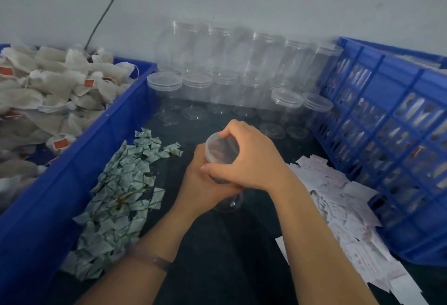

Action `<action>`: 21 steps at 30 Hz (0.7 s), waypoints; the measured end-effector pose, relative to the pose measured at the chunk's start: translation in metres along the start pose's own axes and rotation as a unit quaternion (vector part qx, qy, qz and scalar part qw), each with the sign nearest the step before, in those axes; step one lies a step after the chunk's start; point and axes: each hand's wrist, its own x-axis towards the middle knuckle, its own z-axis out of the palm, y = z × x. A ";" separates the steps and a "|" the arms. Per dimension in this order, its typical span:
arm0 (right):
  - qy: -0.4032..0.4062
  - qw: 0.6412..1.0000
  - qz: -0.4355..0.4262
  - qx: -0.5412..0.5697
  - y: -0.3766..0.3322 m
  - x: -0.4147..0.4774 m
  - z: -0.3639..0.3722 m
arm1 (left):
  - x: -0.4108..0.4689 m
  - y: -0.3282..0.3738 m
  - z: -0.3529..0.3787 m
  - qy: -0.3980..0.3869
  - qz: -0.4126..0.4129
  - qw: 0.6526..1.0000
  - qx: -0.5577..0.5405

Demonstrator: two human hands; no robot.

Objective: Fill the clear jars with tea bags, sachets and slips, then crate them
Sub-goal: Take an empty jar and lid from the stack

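Note:
A clear jar (228, 204) stands on the dark table at the centre, with dark contents showing through its clear lid (217, 151). My left hand (203, 186) grips the jar's body from the left. My right hand (249, 159) is curled over the lid from the right, fingers round its rim. A pile of tea bags (48, 94) with red tags fills the blue bin (79, 159) on the left. Green-and-white sachets (121, 198) lie in a heap beside the bin. White paper slips (343, 210) are spread on the right.
Several empty clear jars (242, 70) with lids are stacked in two tiers against the back wall. A blue slatted crate (391, 140) on the right holds filled jars. A dark cable (106, 9) hangs down the wall at the back left.

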 end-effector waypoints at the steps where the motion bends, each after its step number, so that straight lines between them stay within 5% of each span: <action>1: -0.011 1.000 -0.003 0.002 0.001 0.001 -0.002 | 0.000 0.000 0.001 0.003 0.000 1.000 0.002; 10: -0.073 0.996 0.014 0.038 -0.002 -0.003 -0.010 | -0.005 -0.002 0.007 0.025 -0.010 1.000 -0.010; 16: 0.003 0.993 0.032 -0.114 -0.020 0.000 0.013 | -0.006 0.009 0.012 0.043 0.000 0.998 0.040; 21: -0.019 0.999 -0.039 -0.033 -0.009 0.002 0.003 | -0.004 0.006 -0.005 0.008 0.009 0.999 0.040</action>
